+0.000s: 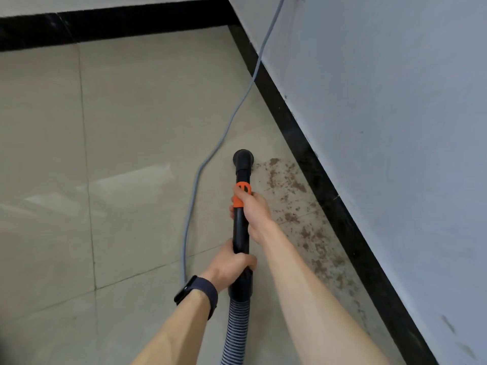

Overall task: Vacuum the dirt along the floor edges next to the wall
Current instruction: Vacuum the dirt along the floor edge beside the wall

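Note:
I hold a black vacuum wand (242,227) with an orange collar, pointed away from me. Its round black nozzle (243,158) rests on the tiled floor just left of the dirt. My right hand (254,210) grips the wand at the orange collar. My left hand (232,264), with a dark watch on the wrist, grips the wand's lower end above the ribbed hose (234,330). Brown dirt (297,217) lies scattered in a strip along the black baseboard (329,191) under the right wall.
A grey power cable (203,164) runs from the right wall down across the floor, left of the wand. A second black baseboard (118,25) runs along the far wall and meets the right one in a corner. Beige floor tiles (126,143) spread to the left.

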